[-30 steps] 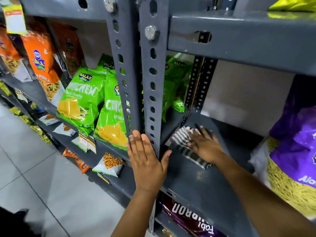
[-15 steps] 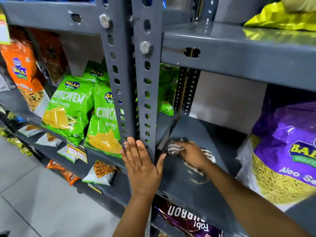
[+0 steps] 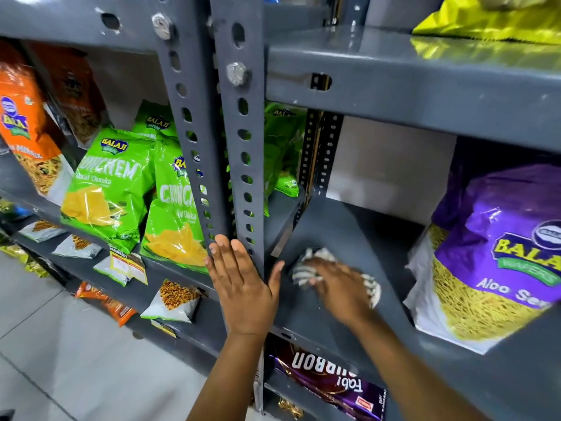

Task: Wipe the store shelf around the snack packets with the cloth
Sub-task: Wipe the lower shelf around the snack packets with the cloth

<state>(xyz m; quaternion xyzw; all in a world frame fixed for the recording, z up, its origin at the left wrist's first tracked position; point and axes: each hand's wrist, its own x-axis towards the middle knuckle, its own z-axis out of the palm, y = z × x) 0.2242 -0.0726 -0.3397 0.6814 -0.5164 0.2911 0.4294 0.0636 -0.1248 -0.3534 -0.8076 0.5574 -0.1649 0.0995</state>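
Note:
My right hand point(image 3: 340, 287) presses a striped black-and-white cloth point(image 3: 303, 268) flat on the grey metal shelf point(image 3: 343, 235), near its front left corner; the hand is blurred. My left hand point(image 3: 243, 281) rests open and flat against the slotted grey upright post point(image 3: 243, 147), fingers pointing up. A large purple snack packet point(image 3: 498, 256) stands on the same shelf to the right of the cloth. Green snack packets point(image 3: 112, 186) stand on the neighbouring shelf to the left of the post, with more green packets point(image 3: 282, 153) behind it.
An orange snack packet point(image 3: 27, 129) stands far left. Small packets point(image 3: 173, 302) lie on the lower left shelf. A dark purple biscuit pack point(image 3: 328, 381) sits on the shelf below. A yellow packet point(image 3: 491, 19) lies on the shelf above. Grey tiled floor point(image 3: 76, 360) at lower left.
My right hand has slid the cloth across the shelf towards the front left corner. My left hand stays on the post. The camera has shifted closer and to the right.

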